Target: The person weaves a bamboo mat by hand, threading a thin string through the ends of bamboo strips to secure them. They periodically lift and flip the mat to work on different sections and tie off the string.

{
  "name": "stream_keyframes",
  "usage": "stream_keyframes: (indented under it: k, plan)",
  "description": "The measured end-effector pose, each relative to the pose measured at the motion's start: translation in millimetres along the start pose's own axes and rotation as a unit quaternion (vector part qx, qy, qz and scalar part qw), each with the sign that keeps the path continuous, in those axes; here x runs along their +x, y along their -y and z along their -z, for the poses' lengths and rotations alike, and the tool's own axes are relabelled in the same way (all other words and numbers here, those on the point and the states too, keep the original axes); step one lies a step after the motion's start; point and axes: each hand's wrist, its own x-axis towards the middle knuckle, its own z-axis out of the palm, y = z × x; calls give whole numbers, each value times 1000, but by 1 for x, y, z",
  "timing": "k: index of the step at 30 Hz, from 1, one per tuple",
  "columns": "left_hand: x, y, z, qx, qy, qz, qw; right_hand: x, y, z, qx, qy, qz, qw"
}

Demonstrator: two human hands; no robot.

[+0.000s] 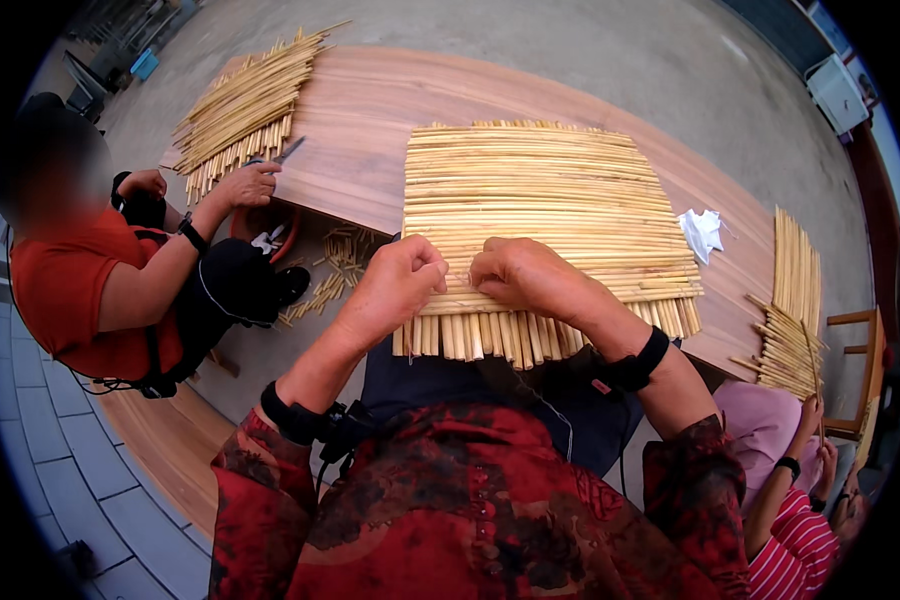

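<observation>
A mat of pale yellow reed stalks (540, 190), laid side by side, rests on the wooden table in front of me and reaches over its near edge. Along its near side, a row of short stalk ends (490, 335) points toward me. My left hand (407, 275) is closed in a pinch over the near left part of the mat. Close to its right, my right hand (513, 272) is also closed, fingertips curled down at the stalks. Whatever the fingers hold is too small or hidden to make out. A thin pale thread (560, 410) hangs over my lap.
At the left a person in orange holds scissors (288, 152) beside a pile of stalks (250, 100). Cut pieces (335, 270) litter the floor near a red bucket (282, 230). White crumpled material (701, 234) lies right of the mat. Another person handles stalks (795, 270) further right.
</observation>
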Motion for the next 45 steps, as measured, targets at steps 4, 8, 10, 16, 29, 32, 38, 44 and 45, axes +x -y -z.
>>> stream_keyframes:
  k: [4,8,10,16,29,32,38,44,45]
  plan:
    - [0,0,-1,-23,-8,-11,1000,1,0,1,-23,6,-6,1000]
    - [2,3,-3,52,14,-16,998,-1,-6,0,26,21,-55,998]
    - [3,8,-5,129,25,-47,990,-2,-9,0,43,4,-41,998]
    - [9,-4,-21,235,59,-19,970,-8,-10,-1,161,-3,-111,981]
    - [19,14,-34,297,-28,-87,951,-12,-12,-4,158,-22,-111,981]
    - [16,10,-30,278,-8,-72,958,-12,-9,-3,150,-32,-107,982]
    - [14,-1,-34,297,11,-37,954,-15,-12,-5,184,-40,-108,976]
    - [17,9,-46,341,-48,-74,936,-14,-12,-5,194,-46,-100,975]
    - [17,7,-45,345,-44,-67,935,-15,-12,-4,192,-42,-105,975]
